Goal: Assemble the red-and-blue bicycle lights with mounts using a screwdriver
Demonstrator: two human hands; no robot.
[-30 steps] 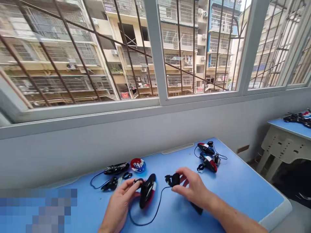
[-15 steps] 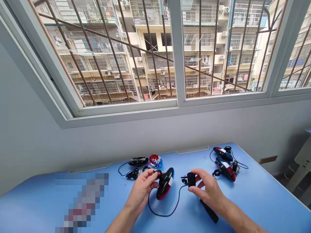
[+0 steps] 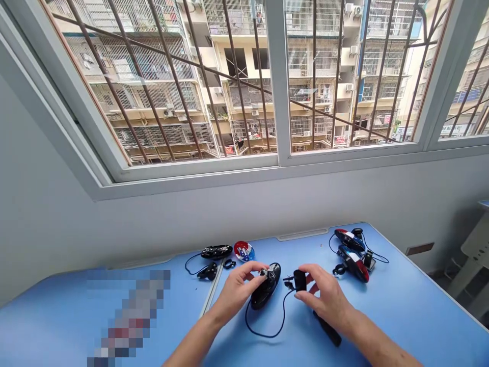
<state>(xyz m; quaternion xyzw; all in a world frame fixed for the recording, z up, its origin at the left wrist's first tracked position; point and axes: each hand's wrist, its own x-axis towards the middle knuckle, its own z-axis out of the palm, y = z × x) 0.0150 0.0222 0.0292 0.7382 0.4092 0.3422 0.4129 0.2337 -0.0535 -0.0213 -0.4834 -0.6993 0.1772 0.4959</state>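
My left hand [image 3: 244,288] is closed, pinching the small mount on the back of a glossy black oval bicycle horn [image 3: 267,291]. The horn's black back faces up, and its coloured face is hidden. Between the thumb and fingers of my right hand [image 3: 324,290] is a black switch [image 3: 300,281] with a small clamp sticking out to its left. A thin black cable [image 3: 263,335] loops between the horn and the switch. Under my right hand, a black rod [image 3: 327,329] lies on the blue table [image 3: 179,326]; its kind is unclear.
Behind my left hand lie another black horn [image 3: 216,252], its switch [image 3: 208,271], a black ring clamp [image 3: 229,263] and a red-and-blue dish of small parts [image 3: 244,251]. More horns [image 3: 353,263] with cables rest at the right. A blurred patch [image 3: 130,321] covers the left.
The horn has turned so its red, white and blue face no longer shows. My left hand has shifted right, over the horn's mount. My right hand keeps the switch almost in place.
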